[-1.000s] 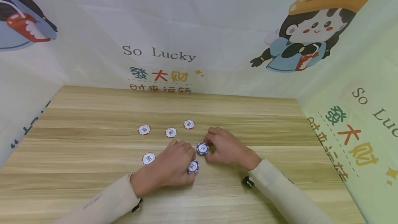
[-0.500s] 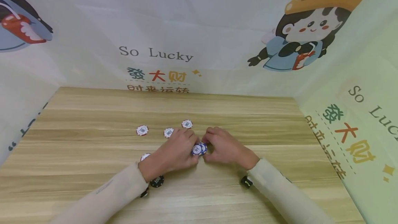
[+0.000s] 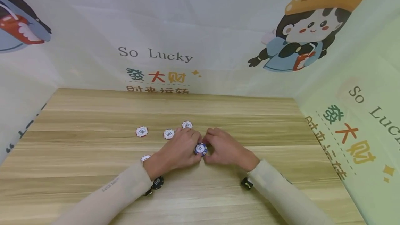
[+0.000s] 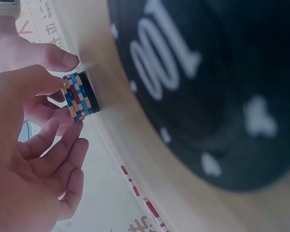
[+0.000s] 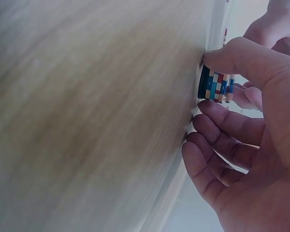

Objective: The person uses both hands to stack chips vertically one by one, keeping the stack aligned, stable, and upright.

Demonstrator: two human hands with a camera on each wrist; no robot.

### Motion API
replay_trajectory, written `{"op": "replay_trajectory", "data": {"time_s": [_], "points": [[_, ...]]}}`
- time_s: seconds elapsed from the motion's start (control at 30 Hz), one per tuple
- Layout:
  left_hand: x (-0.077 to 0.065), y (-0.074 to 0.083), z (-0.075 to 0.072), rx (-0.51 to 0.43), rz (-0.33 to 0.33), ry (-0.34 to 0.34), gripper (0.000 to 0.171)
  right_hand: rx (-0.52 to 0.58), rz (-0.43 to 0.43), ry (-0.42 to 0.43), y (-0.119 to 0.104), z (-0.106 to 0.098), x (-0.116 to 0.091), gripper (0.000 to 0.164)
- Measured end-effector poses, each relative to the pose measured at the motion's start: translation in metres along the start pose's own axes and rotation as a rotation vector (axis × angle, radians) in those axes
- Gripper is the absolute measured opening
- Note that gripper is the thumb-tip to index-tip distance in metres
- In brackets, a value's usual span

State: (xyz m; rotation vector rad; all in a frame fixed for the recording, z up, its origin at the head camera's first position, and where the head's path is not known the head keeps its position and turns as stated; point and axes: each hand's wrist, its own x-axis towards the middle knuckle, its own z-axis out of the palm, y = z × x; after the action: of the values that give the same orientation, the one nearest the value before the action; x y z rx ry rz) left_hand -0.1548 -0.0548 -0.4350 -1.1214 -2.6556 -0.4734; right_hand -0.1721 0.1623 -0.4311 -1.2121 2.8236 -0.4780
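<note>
A small stack of poker chips (image 4: pixel 81 96) stands on the wooden table between both hands; blue, red and pale edges show above a dark base. My left hand (image 3: pixel 176 150) pinches a blue-and-white poker chip (image 3: pixel 200 148) marked 10 at the top of this stack. From the other side, my right hand (image 3: pixel 226 149) holds the stack's lower part between thumb and fingers, the thumb reaching the tabletop in the right wrist view. A black 100 chip (image 3: pixel 158 182) lies beneath my left forearm and looms large in the left wrist view.
White-and-red 100 chips lie loose on the table (image 3: pixel 256 121): one at the left (image 3: pixel 142 131), one in the middle (image 3: pixel 169 134), one farther back (image 3: pixel 186 124), and one (image 3: pixel 146 157) partly behind my left wrist. A printed cloth (image 3: pixel 218 44) walls the back and sides.
My left hand has moved right and away from me, bringing the blue chip from beside the stack onto its top. The black chip has come into sight. My right hand has stayed at the stack.
</note>
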Motion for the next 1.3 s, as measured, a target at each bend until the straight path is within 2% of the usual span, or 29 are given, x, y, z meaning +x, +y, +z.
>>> {"op": "replay_trajectory", "data": {"time_s": [0.2,0.33,0.53,0.67,0.87,1.07,1.3], "points": [[-0.002,-0.001,-0.001,0.004,-0.009,-0.015,0.034,-0.002,-0.006,-0.003,0.001,0.002,0.000,0.036],[-0.008,-0.001,-0.007,0.020,-0.018,-0.023,0.037,0.005,-0.008,-0.004,0.002,0.002,0.000,0.034],[-0.034,-0.003,-0.024,0.018,-0.048,-0.079,0.044,0.011,0.010,-0.012,0.001,0.002,-0.002,0.038],[-0.054,-0.001,-0.033,0.028,-0.043,-0.120,0.047,0.008,0.018,-0.021,0.001,0.002,-0.001,0.040],[-0.079,0.006,-0.047,0.047,-0.024,-0.144,0.046,0.008,0.018,-0.018,-0.001,0.000,-0.001,0.037],[-0.100,0.008,-0.054,0.058,-0.054,-0.190,0.046,0.008,0.006,-0.021,0.000,-0.001,-0.001,0.037],[-0.120,0.003,-0.053,0.068,-0.082,-0.205,0.043,0.009,0.005,-0.021,-0.001,0.000,-0.002,0.038]]}}
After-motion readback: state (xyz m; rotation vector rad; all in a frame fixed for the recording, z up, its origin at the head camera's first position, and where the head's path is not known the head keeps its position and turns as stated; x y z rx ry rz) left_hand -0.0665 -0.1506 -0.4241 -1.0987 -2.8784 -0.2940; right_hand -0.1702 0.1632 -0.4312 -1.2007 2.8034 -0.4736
